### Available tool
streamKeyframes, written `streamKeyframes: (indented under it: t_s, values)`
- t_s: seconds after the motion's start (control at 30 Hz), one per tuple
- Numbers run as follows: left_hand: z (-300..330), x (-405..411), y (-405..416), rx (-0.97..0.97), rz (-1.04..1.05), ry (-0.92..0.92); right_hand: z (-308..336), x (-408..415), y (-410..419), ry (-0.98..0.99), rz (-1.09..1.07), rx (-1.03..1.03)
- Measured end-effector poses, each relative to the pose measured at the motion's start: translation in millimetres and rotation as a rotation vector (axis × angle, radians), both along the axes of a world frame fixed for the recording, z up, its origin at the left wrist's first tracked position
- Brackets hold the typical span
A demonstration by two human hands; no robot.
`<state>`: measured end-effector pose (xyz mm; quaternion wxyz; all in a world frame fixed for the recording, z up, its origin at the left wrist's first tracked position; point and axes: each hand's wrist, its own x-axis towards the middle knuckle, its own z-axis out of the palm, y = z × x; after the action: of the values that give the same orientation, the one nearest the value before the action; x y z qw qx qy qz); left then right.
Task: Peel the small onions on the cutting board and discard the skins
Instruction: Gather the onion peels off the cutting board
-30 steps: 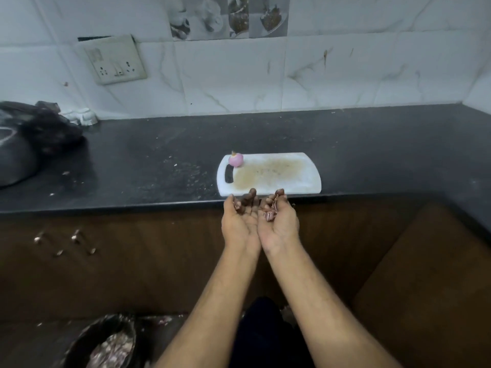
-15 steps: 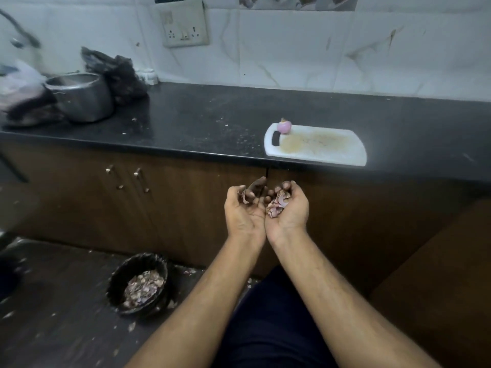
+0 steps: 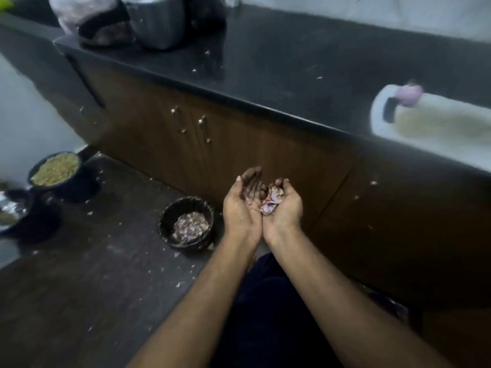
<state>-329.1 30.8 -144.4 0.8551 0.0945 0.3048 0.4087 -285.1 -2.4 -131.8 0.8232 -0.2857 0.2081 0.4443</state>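
Down on the dark floor (image 3: 79, 301) sits a black bin (image 3: 186, 224) with skins in it. Both cupped hands, left hand (image 3: 243, 203) open and right hand (image 3: 283, 205) curled around onion skins (image 3: 271, 200), hover beside it. One peeled onion (image 3: 407, 94) waits on the cutting board (image 3: 438, 128). Peeling looks done; dumping is left.

Two hands: left hand (image 3: 240, 205), right hand (image 3: 284, 208), cupped together. One heap of onion skins (image 3: 271, 201) in the palms. One onion (image 3: 407, 94) on one cutting board (image 3: 435, 140). Three bins on the floor: skins bin (image 3: 186, 224), grain bin (image 3: 54, 170), third bin (image 3: 16, 213). One steel pot (image 3: 156, 21). Two cabinet handles (image 3: 203, 128).
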Motion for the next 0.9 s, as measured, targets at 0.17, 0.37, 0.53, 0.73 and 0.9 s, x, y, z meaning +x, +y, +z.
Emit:
streamKeyframes:
  t_s: [0.17,0.37,0.53,0.73,0.9]
  values:
    - [-46.6,-22.3,56.5,-0.075,0.123,0.081,-57.3,-25.7,62.4,0.114,0.157,-0.037]
    - [-98.3,-52.0,114.9,-0.211,0.384,0.103,-112.3,-47.2,127.5,0.178,0.315,-0.105]
    - [-122.2,-60.3,156.2,-0.305,0.529,0.11,-132.1,-54.6,178.1,0.16,0.5,-0.21]
    - [-137.2,-69.7,210.6,-0.351,0.667,0.162,-150.5,-59.0,238.2,0.091,0.601,-0.343]
    - [-135.5,-74.0,241.7,-0.407,0.816,0.172,-162.1,-61.3,271.4,0.052,0.683,-0.436]
